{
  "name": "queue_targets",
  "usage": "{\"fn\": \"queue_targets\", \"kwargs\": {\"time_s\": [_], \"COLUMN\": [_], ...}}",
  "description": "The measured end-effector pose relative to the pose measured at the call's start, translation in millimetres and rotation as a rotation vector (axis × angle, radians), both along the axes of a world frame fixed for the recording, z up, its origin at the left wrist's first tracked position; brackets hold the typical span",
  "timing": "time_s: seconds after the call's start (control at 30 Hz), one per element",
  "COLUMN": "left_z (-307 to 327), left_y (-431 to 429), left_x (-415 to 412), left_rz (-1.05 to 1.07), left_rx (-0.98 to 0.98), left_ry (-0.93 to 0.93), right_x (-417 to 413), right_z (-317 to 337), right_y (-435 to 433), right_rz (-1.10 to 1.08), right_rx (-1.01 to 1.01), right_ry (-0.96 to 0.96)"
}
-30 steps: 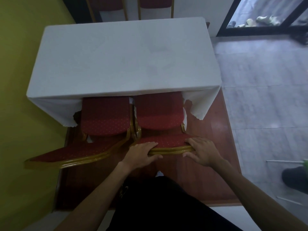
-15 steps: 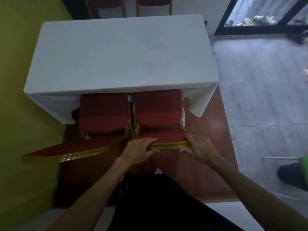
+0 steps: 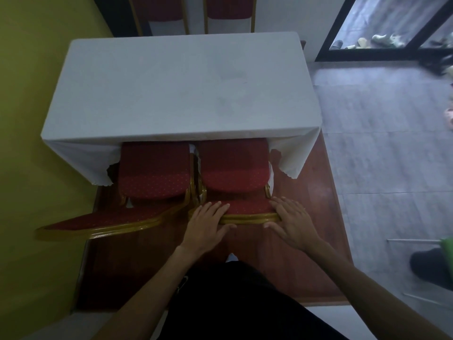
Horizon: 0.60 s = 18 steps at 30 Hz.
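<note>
Two hands grip the top rail of the right red banquet chair [image 3: 232,173], left hand [image 3: 206,224] and right hand [image 3: 291,222], fingers over the back, thumbs behind. Its seat sits under the white-clothed table [image 3: 181,89], just beside a second chair [image 3: 154,170].

A banquet or function room: white-clothed table [image 3: 181,89], red gold-framed banquet chairs [image 3: 154,173], tiled floor [image 3: 382,153]

Under the tablecloth [image 3: 181,94] we lose the right chair [image 3: 232,173] front (far chairs [image 3: 228,7] are cropped at the top).
</note>
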<state>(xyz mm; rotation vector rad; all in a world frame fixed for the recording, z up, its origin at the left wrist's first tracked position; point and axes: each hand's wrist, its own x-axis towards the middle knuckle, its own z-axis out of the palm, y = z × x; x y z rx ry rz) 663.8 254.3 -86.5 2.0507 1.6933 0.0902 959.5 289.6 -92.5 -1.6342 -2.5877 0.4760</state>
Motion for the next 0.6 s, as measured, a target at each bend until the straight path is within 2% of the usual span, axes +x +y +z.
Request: {"fn": "queue_targets", "kwargs": {"time_s": [0.27, 0.6], "left_z": [5.5, 15.0], "left_y": [1.6, 26.1], "left_x": [-0.5, -11.2], "left_rz": [-0.011, -0.115], "left_rx": [-0.057, -0.126], "left_ry": [0.024, -0.065], "right_x": [-1.5, -3.4], "right_z": [5.3, 15.4], "right_y": [-1.6, 3.2], "right_rz": [-0.012, -0.055], "right_rx": [-0.035, -0.154], "right_ry": [0.013, -0.006]}}
